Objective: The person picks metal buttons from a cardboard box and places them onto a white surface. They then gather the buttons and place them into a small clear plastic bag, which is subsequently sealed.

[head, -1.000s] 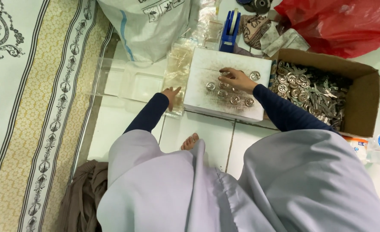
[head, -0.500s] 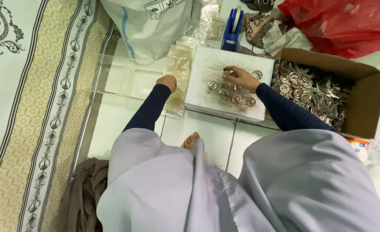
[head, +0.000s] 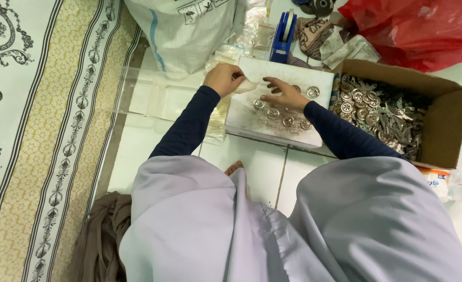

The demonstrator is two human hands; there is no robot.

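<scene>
My left hand (head: 222, 79) holds a small clear plastic bag (head: 245, 85) at the near left corner of a white board (head: 287, 130). My right hand (head: 284, 95) rests palm down on that board, fingers spread over several round silver metal discs (head: 272, 113). Whether it grips any disc I cannot tell. Both arms wear dark blue sleeves. A brown cardboard box (head: 447, 125) to the right is full of more silver metal parts (head: 377, 112).
A stack of clear plastic bags (head: 218, 117) lies left of the board, beside a clear plastic tray (head: 152, 96). A white sack (head: 189, 28), a blue tape dispenser (head: 284, 36) and a red plastic bag (head: 424, 31) stand behind. A patterned mat (head: 43, 130) covers the left floor.
My left hand has lifted from the bag stack and moved up and right with a small clear bag. My right hand stays on the discs.
</scene>
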